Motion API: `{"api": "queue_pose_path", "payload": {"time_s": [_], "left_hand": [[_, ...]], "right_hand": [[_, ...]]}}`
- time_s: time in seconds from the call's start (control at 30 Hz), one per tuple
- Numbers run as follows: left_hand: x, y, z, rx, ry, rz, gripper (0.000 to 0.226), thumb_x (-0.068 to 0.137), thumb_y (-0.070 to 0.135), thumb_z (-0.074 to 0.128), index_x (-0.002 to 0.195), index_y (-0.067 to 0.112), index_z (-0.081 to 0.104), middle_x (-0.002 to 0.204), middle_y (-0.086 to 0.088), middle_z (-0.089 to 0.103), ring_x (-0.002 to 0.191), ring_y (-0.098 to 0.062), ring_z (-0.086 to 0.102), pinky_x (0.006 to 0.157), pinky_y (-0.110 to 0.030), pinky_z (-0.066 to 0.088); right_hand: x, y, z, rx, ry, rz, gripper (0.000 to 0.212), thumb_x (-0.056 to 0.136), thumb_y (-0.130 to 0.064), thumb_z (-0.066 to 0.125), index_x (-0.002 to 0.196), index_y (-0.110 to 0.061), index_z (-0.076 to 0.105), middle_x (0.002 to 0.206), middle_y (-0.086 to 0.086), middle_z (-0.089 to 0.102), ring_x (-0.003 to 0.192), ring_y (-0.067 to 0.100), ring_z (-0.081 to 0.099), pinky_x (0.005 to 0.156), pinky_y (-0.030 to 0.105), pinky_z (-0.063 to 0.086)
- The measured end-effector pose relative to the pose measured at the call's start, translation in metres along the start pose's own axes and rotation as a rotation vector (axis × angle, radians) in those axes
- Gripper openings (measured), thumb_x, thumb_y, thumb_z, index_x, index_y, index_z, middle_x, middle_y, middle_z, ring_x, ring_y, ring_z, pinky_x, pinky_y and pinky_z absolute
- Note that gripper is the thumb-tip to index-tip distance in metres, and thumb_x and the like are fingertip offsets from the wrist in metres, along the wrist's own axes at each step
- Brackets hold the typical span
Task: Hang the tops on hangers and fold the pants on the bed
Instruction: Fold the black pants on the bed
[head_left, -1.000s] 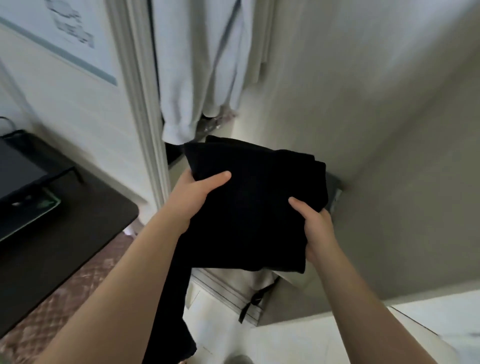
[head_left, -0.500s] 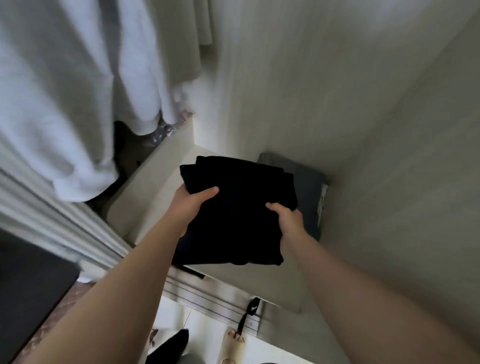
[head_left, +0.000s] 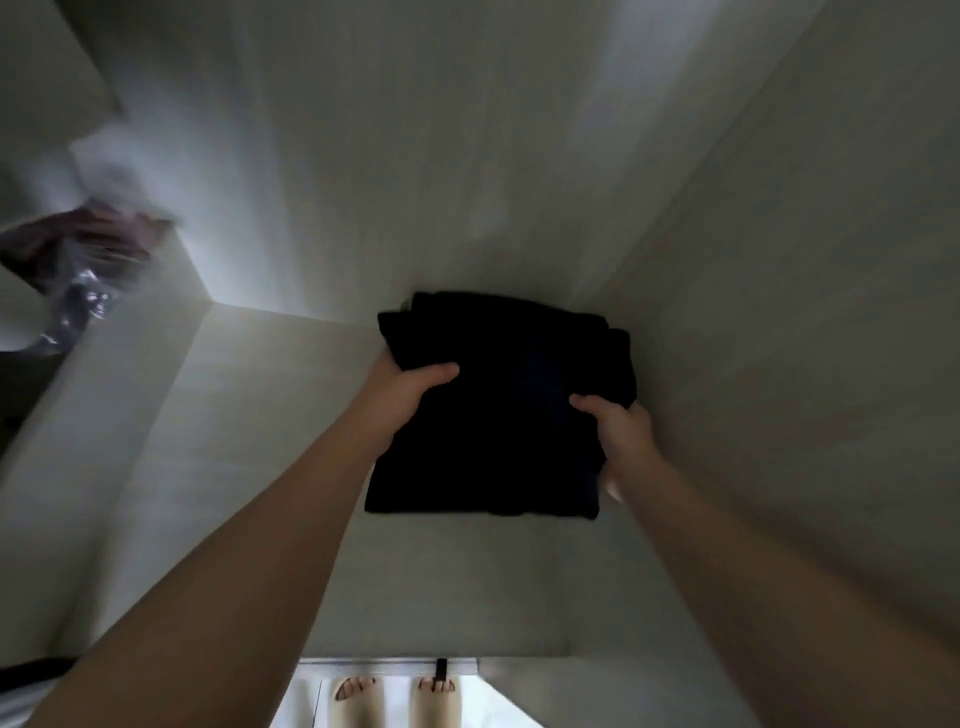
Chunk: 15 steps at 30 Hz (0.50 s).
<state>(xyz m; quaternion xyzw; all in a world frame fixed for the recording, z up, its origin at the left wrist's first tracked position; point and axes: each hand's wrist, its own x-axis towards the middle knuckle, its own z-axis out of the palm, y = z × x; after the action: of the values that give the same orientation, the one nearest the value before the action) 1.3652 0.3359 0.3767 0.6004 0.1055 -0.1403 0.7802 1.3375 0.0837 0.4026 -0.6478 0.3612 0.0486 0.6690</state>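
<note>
Folded black pants in wardrobe corner; left hand and right hand grip its side edges, thumbs on top, other fingers hidden beneath.

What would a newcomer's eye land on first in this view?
The folded black pants, dark against the pale wardrobe compartment, near its back right corner. The left hand and right hand grip their two sides, thumbs on top. At the far left, a blurred plastic bundle sits on a higher ledge.

Head cam, looks down into pale shelf.
</note>
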Motion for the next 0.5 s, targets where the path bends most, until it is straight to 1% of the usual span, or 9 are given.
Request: {"api": "queue_pose_path", "payload": {"time_s": [0.1, 0.17, 0.23, 0.27, 0.3, 0.33, 0.37, 0.43, 0.5], "left_hand": [[0.036, -0.003, 0.009, 0.057, 0.031, 0.076, 0.057, 0.074, 0.018, 0.084, 0.127, 0.018, 0.064, 0.115, 0.001, 0.075, 0.106, -0.015, 0.072, 0.1, -0.041, 0.055], [0.059, -0.009, 0.009, 0.134, 0.098, 0.127, 0.069, 0.079, 0.014, 0.085, 0.14, 0.013, 0.052, 0.128, -0.003, 0.067, 0.118, -0.018, 0.065, 0.106, -0.04, 0.05], [0.075, -0.02, 0.005, 0.377, 0.158, 0.169, 0.095, 0.083, 0.019, 0.083, 0.157, 0.013, 0.024, 0.15, -0.006, 0.047, 0.138, -0.027, 0.047, 0.117, -0.037, 0.036], [0.077, -0.028, 0.002, 0.579, 0.187, 0.161, 0.107, 0.084, 0.028, 0.081, 0.161, 0.018, 0.007, 0.161, -0.008, 0.032, 0.147, -0.031, 0.033, 0.121, -0.042, 0.028], [0.077, -0.037, 0.0, 0.782, 0.235, 0.162, 0.111, 0.086, 0.037, 0.077, 0.161, 0.024, -0.004, 0.168, -0.008, 0.014, 0.152, -0.034, 0.02, 0.123, -0.048, 0.02], [0.074, -0.046, 0.0, 0.951, 0.285, 0.199, 0.109, 0.088, 0.043, 0.072, 0.161, 0.028, -0.008, 0.17, -0.008, 0.002, 0.154, -0.036, 0.012, 0.122, -0.052, 0.017], [0.071, -0.057, 0.001, 1.075, 0.317, 0.273, 0.104, 0.09, 0.045, 0.068, 0.161, 0.031, -0.007, 0.17, -0.007, -0.002, 0.154, -0.038, 0.009, 0.121, -0.055, 0.017], [0.072, -0.077, 0.004, 1.221, 0.294, 0.411, 0.087, 0.094, 0.047, 0.06, 0.161, 0.034, 0.006, 0.17, -0.007, 0.0, 0.153, -0.04, 0.009, 0.12, -0.056, 0.021], [0.083, -0.097, 0.006, 1.328, 0.221, 0.409, 0.071, 0.099, 0.052, 0.048, 0.16, 0.038, 0.015, 0.17, -0.006, 0.001, 0.154, -0.039, 0.006, 0.121, -0.057, 0.02]], "right_hand": [[0.027, -0.008, 0.01, 0.012, 0.021, -0.048, 0.044, 0.081, -0.005, 0.075, 0.123, -0.014, 0.064, 0.11, 0.009, 0.073, 0.095, 0.03, 0.071, 0.077, 0.044, 0.061], [0.048, -0.011, 0.022, -0.053, 0.05, -0.103, 0.049, 0.086, -0.003, 0.07, 0.133, -0.014, 0.058, 0.119, 0.011, 0.069, 0.102, 0.03, 0.068, 0.088, 0.047, 0.059], [0.067, -0.007, 0.033, -0.248, 0.152, -0.197, 0.057, 0.09, -0.006, 0.065, 0.144, -0.014, 0.046, 0.133, 0.013, 0.059, 0.117, 0.033, 0.06, 0.101, 0.049, 0.051], [0.074, -0.002, 0.039, -0.414, 0.216, -0.25, 0.062, 0.09, -0.009, 0.064, 0.147, -0.014, 0.039, 0.142, 0.014, 0.051, 0.125, 0.036, 0.053, 0.107, 0.049, 0.045], [0.076, 0.004, 0.045, -0.612, 0.258, -0.311, 0.068, 0.089, -0.013, 0.064, 0.15, -0.015, 0.034, 0.149, 0.015, 0.042, 0.133, 0.038, 0.045, 0.112, 0.049, 0.038], [0.076, 0.013, 0.049, -0.806, 0.274, -0.392, 0.073, 0.088, -0.016, 0.064, 0.153, -0.018, 0.03, 0.155, 0.014, 0.033, 0.139, 0.038, 0.035, 0.115, 0.05, 0.032], [0.076, 0.023, 0.053, -0.976, 0.277, -0.493, 0.076, 0.088, -0.021, 0.064, 0.154, -0.023, 0.026, 0.16, 0.011, 0.026, 0.144, 0.036, 0.028, 0.116, 0.052, 0.028], [0.08, 0.042, 0.06, -1.232, 0.217, -0.669, 0.076, 0.091, -0.031, 0.059, 0.156, -0.035, 0.02, 0.165, 0.005, 0.014, 0.149, 0.033, 0.016, 0.114, 0.057, 0.024], [0.094, 0.056, 0.064, -1.365, 0.116, -0.655, 0.069, 0.098, -0.04, 0.049, 0.157, -0.042, 0.014, 0.168, 0.0, 0.003, 0.152, 0.032, 0.007, 0.115, 0.062, 0.022]]}}
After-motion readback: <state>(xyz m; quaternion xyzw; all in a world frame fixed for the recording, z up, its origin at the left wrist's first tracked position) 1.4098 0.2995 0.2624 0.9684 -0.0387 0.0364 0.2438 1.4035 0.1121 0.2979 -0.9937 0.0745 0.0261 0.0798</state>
